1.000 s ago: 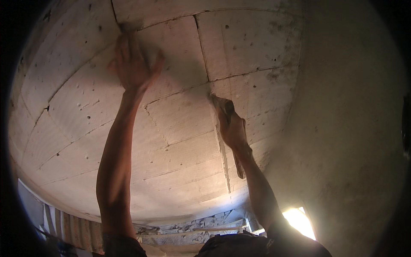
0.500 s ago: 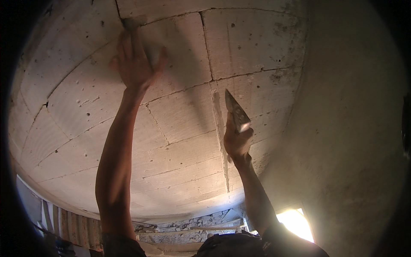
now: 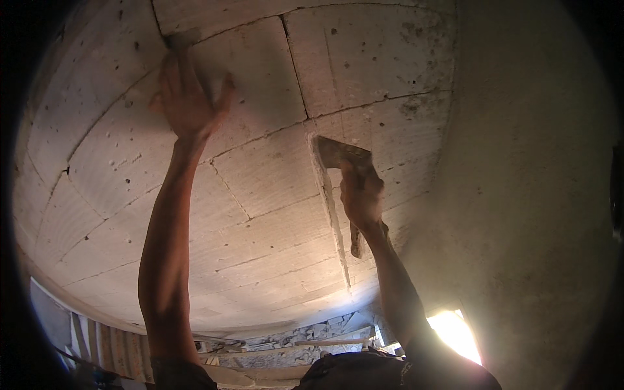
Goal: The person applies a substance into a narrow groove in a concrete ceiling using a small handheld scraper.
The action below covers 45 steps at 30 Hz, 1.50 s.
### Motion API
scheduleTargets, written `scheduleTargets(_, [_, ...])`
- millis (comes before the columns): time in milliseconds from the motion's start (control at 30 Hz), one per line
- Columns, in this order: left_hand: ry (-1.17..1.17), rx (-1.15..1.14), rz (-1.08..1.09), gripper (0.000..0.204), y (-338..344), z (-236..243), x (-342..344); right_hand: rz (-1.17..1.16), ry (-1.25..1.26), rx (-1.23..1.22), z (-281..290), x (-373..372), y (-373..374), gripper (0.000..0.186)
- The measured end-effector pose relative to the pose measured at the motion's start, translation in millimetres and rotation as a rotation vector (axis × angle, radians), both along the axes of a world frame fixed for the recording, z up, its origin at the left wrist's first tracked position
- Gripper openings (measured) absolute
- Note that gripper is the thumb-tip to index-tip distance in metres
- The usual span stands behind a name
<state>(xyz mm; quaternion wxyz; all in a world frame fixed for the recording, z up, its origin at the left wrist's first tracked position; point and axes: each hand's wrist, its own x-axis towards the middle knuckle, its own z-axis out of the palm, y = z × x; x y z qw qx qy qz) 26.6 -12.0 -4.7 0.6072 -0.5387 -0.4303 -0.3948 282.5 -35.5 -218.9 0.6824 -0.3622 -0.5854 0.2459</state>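
We face a block wall [image 3: 260, 214] of pale masonry units with dark joints; a smooth plastered surface [image 3: 520, 195] adjoins it on the right. At the lower edge we see rubble [image 3: 305, 348] and a bright opening [image 3: 455, 331].

Our left hand [image 3: 188, 97] lies flat against the wall high up, fingers spread fully and gripping nothing; it touches a block just below a horizontal joint. Our right hand [image 3: 361, 192] is closed around the handle of a trowel [image 3: 341, 156]. The blade points up and left, and its edge meets the vertical joint [image 3: 328, 208], which carries a pale streak of mortar running downward. Whether the blade carries fresh mortar, we cannot tell.

Risks, as we judge them:
- Both arms are raised and the left hand bears on the wall. If it slips on the dusty face, balance may be lost.
- A blade held too steeply may gouge the joint or drag mortar out of it.
- Mortar may fall from the blade toward the face below.
- The glare from the opening may hide defects in the lower courses.
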Motion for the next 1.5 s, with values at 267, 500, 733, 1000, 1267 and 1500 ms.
scheduleTargets(267, [-0.011,0.012,0.015,0.084,2,0,3,-0.044,-0.198,0.087,2,-17,21,0.025])
scheduleTargets(500, [-0.011,0.013,0.043,0.084,3,0,-1,-0.306,-0.204,0.153,-14,-5,7,0.025])
scheduleTargets(733, [0.011,0.048,-0.047,0.083,7,-1,-3,-0.12,-0.248,0.132,2,-5,25,0.018])
scheduleTargets(1000, [-0.04,-0.04,-0.088,0.09,8,-2,-5,-0.198,-0.213,0.239,-8,-18,22,0.02])
scheduleTargets(1267, [-0.02,0.007,-0.083,0.088,8,-2,-5,-0.329,-0.127,0.299,-8,-11,16,0.023])
scheduleTargets(1500, [-0.074,-0.034,0.001,0.09,7,-7,-12,-0.009,-0.26,-0.053,32,-13,-17,0.027])
